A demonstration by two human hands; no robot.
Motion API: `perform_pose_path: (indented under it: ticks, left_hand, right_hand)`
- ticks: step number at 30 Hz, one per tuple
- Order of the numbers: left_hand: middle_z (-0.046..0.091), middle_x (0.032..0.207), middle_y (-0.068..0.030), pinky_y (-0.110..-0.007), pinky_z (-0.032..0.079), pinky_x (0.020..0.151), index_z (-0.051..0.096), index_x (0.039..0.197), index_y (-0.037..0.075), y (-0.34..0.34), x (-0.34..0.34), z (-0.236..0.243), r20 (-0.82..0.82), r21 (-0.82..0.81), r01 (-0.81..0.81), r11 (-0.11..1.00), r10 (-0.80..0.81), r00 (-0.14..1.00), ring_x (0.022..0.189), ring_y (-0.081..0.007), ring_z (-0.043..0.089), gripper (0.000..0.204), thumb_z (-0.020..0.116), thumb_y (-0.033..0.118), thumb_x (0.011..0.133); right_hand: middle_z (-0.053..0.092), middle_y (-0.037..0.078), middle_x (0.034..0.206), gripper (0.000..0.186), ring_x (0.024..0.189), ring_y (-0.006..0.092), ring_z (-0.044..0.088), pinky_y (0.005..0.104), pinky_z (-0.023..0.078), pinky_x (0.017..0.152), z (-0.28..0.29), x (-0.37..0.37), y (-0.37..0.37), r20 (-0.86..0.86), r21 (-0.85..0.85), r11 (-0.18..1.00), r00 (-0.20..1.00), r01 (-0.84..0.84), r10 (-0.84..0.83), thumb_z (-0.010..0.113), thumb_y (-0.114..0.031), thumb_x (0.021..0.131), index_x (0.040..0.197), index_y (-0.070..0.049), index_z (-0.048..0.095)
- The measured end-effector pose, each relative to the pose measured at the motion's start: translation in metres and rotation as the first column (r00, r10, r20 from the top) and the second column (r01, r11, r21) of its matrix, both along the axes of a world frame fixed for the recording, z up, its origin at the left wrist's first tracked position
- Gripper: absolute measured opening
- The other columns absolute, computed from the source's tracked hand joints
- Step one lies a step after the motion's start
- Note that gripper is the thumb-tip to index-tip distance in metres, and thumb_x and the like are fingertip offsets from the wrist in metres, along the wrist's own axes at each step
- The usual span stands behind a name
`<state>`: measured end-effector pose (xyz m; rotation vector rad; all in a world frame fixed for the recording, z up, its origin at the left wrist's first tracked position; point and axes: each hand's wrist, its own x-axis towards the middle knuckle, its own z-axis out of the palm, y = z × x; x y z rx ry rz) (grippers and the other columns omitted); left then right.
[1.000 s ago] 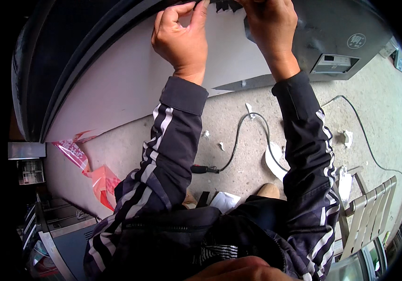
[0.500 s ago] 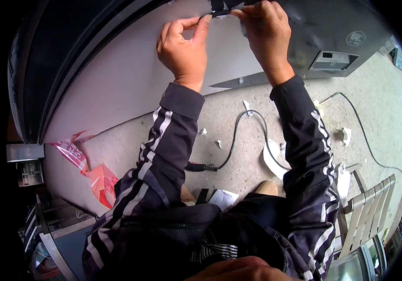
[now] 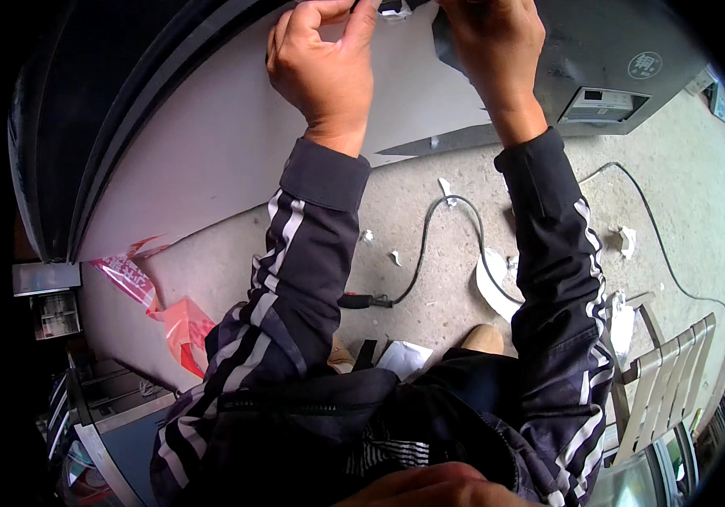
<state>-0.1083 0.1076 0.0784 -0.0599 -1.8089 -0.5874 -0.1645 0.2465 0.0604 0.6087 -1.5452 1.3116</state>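
At the top edge of the view my left hand pinches a dark strip of film between thumb and forefinger. My right hand is curled closed a little to the right, at the strip's other side; its fingertips are cut off by the frame. Both hands are over the pale side panel of a large appliance that looks like a freezer. Dark grey film covers the panel's right part, with a ragged, torn edge. A small white, torn patch shows between the hands.
A black cable with a dark handle curves across the concrete floor, among white scraps. Red printed plastic lies at the left. A slatted chair stands at the right, and a second cord runs behind it.
Both hands have moved farther up the panel, partly leaving the frame. The left has also shifted slightly left and the right slightly right, so the gap between them is wider.
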Motion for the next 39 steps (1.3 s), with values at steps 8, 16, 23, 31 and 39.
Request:
perform_pose_path:
  ticks: [8,16,23,31,39]
  left_hand:
    - [0.069,0.075,0.0002,-0.038,0.048,0.07,0.07,0.075,0.013,-0.02,-0.006,-0.037,-0.044,-0.128,-0.051,0.991,0.046,0.998,0.073,-0.0238,0.064,0.025,0.089,0.026,0.07]
    - [0.069,0.076,0.0001,-0.038,0.048,0.069,0.07,0.075,0.012,-0.016,-0.004,-0.026,-0.006,-0.121,0.002,0.993,-0.003,1.0,0.073,-0.0251,0.063,0.023,0.089,0.024,0.07]
    - [0.069,0.077,-0.005,-0.037,0.05,0.066,0.07,0.077,0.009,0.012,-0.014,0.014,-0.102,-0.282,-0.004,0.959,-0.026,0.994,0.073,-0.026,0.065,0.019,0.087,0.015,0.071]
    - [0.068,0.078,-0.0058,-0.038,0.05,0.069,0.068,0.076,0.008,0.017,-0.01,0.011,-0.114,-0.248,-0.055,0.967,0.027,0.993,0.075,-0.0276,0.064,0.019,0.086,0.01,0.07]
    - [0.07,0.074,0.0001,-0.033,0.049,0.066,0.074,0.077,0.012,-0.013,-0.007,-0.007,-0.105,-0.323,-0.083,0.943,0.052,0.993,0.072,-0.0216,0.065,0.022,0.09,0.024,0.07]
  right_hand:
    - [0.053,0.011,0.072,0.028,0.071,0.0338,0.053,0.0417,0.044,0.062,-0.024,0.002,0.002,-0.089,0.136,0.984,0.99,0.117,-0.106,0.08,-0.004,0.077,0.081,-0.003,0.053]
    - [0.052,0.011,0.073,0.024,0.069,0.0278,0.058,0.0359,0.047,0.061,-0.023,0.002,0.008,0.008,0.083,0.996,1.0,0.016,-0.017,0.079,-0.002,0.079,0.081,-0.002,0.055]
    - [0.052,0.005,0.084,0.021,0.074,0.0106,0.064,0.0233,0.052,0.065,-0.016,-0.012,0.01,0.105,-0.269,0.939,0.962,-0.215,0.25,0.072,0.007,0.086,0.084,0.001,0.052]
    - [0.052,0.007,0.083,0.023,0.072,0.013,0.064,0.0247,0.052,0.064,-0.022,-0.002,0.003,0.104,-0.263,0.947,0.971,-0.184,0.218,0.074,0.006,0.085,0.083,0.002,0.052]
    - [0.053,0.011,0.076,0.026,0.069,0.0279,0.057,0.0358,0.047,0.062,-0.037,0.001,-0.008,0.019,-0.096,0.992,0.997,0.079,-0.077,0.08,0.0,0.078,0.08,-0.001,0.054]
